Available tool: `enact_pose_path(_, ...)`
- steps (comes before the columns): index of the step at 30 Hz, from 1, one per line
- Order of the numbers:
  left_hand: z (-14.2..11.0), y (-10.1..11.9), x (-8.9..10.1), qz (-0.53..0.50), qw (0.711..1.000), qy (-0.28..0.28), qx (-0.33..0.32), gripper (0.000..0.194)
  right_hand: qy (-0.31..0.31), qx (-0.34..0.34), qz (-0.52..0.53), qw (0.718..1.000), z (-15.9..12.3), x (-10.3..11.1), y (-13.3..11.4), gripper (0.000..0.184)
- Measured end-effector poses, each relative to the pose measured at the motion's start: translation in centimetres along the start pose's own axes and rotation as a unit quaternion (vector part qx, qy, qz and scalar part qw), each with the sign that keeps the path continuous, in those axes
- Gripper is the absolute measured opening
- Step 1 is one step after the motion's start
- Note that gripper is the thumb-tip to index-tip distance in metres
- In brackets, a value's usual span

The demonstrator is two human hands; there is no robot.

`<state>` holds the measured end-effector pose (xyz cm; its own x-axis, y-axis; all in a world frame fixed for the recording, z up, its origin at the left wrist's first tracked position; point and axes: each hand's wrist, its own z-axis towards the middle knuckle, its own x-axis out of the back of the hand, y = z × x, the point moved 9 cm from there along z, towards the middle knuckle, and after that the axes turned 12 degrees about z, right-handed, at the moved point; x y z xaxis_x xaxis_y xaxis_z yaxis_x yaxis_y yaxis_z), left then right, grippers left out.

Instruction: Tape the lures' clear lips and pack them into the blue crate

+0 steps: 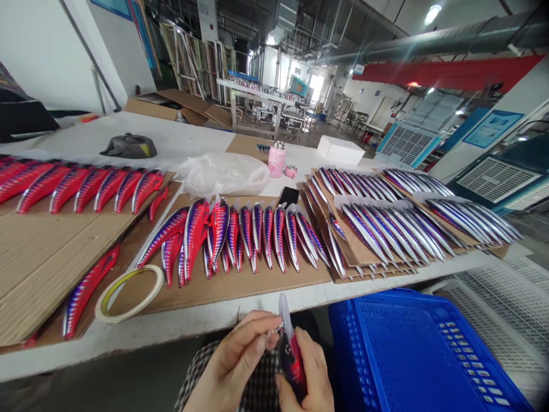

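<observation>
Right hand [313, 366] grips the lure [294, 363] just right of the left hand [240, 352], whose fingertips close beside the lure's clear lip [285, 312], contents unclear; apparently lip-end handwork, calling for a steady hold.

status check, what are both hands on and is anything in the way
Right hand gripping red-and-dark lure, pale lip up. Left hand at lip's base, exact grip unclear. Blue crate beside right hand, not blocking the lure.

Wht tbl [184, 136]: cardbd sheets [240, 284] along near side; farther back, plastic bag [225, 174], pink btl [277, 161], pink cap [290, 171], wht box [341, 151], gray bundle [128, 146].
</observation>
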<state>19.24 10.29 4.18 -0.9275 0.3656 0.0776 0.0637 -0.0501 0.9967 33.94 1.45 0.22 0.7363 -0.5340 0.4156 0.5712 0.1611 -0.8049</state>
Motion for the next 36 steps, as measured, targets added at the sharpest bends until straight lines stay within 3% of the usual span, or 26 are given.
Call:
enact_pose_path(5, 0.8, -0.1, -0.9, -0.018, 0.999, -0.041, -0.012, 0.016, -0.006, 0.005, -0.007, 1.0, 0.0, -0.2, -0.1, 0.066)
enact_pose_path(11, 1.1, -0.4, -1.0, -0.057, 0.998, 0.003, -0.021, 0.004, -0.004, 0.028, 0.008, 1.0, 0.2, -0.1, -0.6, 0.068)
enact_pose_path(15, 1.2, -0.8, -1.3, -0.066, 0.998, 0.013, 0.018, 0.004, -0.004, 0.029, -0.001, 1.0, 0.3, 0.1, -0.8, 0.066)
enact_pose_path(21, 1.1, -0.5, -0.6, 0.058, 0.996, 0.069, -0.004, 0.009, -0.011, 0.052, -0.023, 0.998, 0.5, 0.1, -1.1, 0.066)
enact_pose_path(28, 0.8, 0.1, 0.0, 0.158, 0.984, 0.087, -0.006, 0.011, -0.023, 0.09, -0.082, 0.992, 0.3, -0.2, -0.9, 0.057)
enact_pose_path(36, 1.0, -0.2, -0.4, 0.062, 0.995, 0.066, 0.031, 0.01, -0.016, 0.092, -0.102, 0.99, 0.2, 0.1, -1.5, 0.054)
